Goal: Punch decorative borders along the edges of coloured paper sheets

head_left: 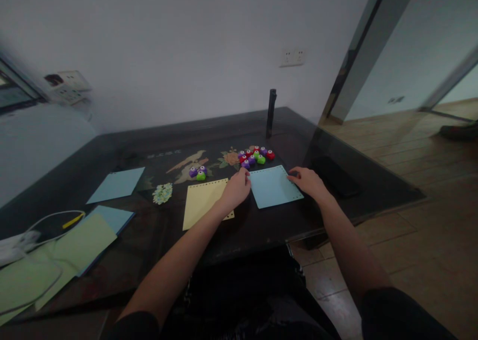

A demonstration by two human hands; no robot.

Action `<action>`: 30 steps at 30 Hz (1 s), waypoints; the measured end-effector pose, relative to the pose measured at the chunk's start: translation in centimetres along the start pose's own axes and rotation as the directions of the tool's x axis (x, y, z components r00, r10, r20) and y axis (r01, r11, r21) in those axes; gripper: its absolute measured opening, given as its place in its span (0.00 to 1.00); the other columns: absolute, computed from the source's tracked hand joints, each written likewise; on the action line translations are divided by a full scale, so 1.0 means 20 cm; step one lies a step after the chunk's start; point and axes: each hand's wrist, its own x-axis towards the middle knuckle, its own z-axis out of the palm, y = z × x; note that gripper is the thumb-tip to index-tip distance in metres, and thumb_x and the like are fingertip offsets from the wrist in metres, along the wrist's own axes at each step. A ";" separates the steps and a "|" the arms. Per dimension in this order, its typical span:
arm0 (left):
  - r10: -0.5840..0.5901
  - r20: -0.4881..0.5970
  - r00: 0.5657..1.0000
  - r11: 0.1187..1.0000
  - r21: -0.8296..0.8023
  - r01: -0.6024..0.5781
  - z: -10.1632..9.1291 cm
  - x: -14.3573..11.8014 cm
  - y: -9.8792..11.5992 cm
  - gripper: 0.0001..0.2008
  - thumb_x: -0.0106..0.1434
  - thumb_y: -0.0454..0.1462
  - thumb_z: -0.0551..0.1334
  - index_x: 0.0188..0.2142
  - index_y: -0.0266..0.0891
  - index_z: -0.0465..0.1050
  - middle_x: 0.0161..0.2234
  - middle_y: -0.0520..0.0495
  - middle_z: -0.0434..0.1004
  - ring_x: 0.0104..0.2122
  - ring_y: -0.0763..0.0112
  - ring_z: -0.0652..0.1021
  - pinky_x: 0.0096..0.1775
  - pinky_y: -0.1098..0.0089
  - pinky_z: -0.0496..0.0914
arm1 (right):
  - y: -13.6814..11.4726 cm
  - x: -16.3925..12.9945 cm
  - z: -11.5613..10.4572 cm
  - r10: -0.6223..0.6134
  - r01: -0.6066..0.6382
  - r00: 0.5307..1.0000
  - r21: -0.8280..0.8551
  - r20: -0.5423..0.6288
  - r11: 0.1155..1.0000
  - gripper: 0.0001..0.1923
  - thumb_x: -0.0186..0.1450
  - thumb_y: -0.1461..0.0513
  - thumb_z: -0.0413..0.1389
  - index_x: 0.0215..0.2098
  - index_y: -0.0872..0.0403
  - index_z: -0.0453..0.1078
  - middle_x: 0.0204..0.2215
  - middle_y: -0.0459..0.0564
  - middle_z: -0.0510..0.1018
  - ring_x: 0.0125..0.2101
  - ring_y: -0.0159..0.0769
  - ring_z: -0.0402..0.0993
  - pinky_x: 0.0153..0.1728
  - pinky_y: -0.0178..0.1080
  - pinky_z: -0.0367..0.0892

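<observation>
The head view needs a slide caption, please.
Left hand and right hand at opposite sides of a light blue punched paper sheet on a dark glossy table.

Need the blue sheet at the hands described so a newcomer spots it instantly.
On the dark table, find the person's left hand and right hand near the front edge. The blue sheet lies between them, right of a yellow sheet. Unlike the other blue sheets, over on the table's left, it has a hand at each side.
</observation>
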 end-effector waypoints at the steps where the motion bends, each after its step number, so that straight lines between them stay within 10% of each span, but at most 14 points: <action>1: -0.005 0.015 1.000 1.000 -0.008 0.005 0.00 0.00 -0.01 0.10 0.60 0.31 0.53 0.42 0.38 0.63 0.37 0.43 0.75 0.36 0.65 0.76 0.40 0.66 0.68 | 0.00 0.00 0.00 -0.004 0.004 1.000 0.002 0.002 1.000 0.15 0.62 0.54 0.53 0.44 0.51 0.72 0.37 0.52 0.77 0.34 0.40 0.72 0.30 0.37 0.59; 19: 0.010 0.022 1.000 0.995 -0.096 -0.008 0.03 0.01 -0.02 0.08 0.60 0.33 0.54 0.41 0.38 0.63 0.40 0.43 0.74 0.32 0.68 0.78 0.37 0.67 0.71 | 0.02 0.02 0.02 -0.042 0.043 0.999 0.054 -0.028 0.998 0.14 0.61 0.55 0.54 0.42 0.51 0.73 0.30 0.50 0.77 0.29 0.37 0.71 0.27 0.36 0.59; 25: 0.126 -0.079 0.989 0.990 -0.055 -0.131 -0.14 -0.01 -0.07 0.08 0.61 0.33 0.54 0.41 0.40 0.65 0.42 0.45 0.74 0.34 0.69 0.77 0.37 0.68 0.70 | -0.01 0.02 -0.01 -0.073 0.092 0.982 0.106 -0.175 0.990 0.12 0.61 0.57 0.54 0.41 0.52 0.73 0.26 0.49 0.76 0.28 0.36 0.70 0.28 0.36 0.60; 30: 0.124 -0.105 0.987 0.992 0.024 -0.122 -0.33 -0.08 -0.37 0.06 0.61 0.35 0.54 0.36 0.38 0.69 0.35 0.46 0.76 0.34 0.67 0.76 0.38 0.66 0.69 | -0.20 -0.01 -0.07 -0.204 0.249 0.954 0.205 -0.218 0.947 0.10 0.61 0.60 0.55 0.40 0.53 0.73 0.27 0.48 0.76 0.28 0.35 0.70 0.31 0.36 0.62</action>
